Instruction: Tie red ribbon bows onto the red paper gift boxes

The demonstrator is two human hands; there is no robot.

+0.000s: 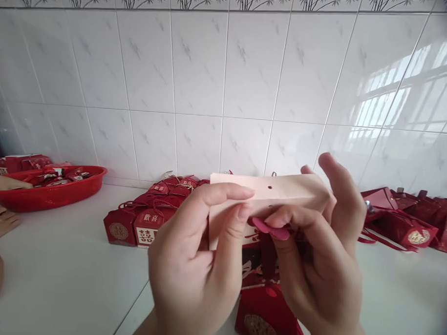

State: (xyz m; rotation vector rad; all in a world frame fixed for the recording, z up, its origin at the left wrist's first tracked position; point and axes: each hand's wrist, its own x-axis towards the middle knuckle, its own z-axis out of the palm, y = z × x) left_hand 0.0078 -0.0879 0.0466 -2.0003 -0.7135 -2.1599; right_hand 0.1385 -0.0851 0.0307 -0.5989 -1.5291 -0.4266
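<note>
My left hand (201,259) grips a paper gift box (230,182) at its left side, thumb on the near face and index finger along the top. Pale flaps with small round holes form the box's upper part; a little red print shows lower down. Just below the holes, my right hand (323,259) pinches a red ribbon (261,225) between thumb and index finger, with its other fingers raised behind the box. Part of the ribbon hangs beneath. Under my hands a red box with a gold round emblem (258,327) lies on the white table (73,279).
Several red gift boxes (146,228) with cord handles stand behind my left hand. More red boxes with ribbons (408,227) lie at right. At left, another person's hands (3,223) are at a red basin (72,191) holding small packets. A tiled wall (197,74) rises behind.
</note>
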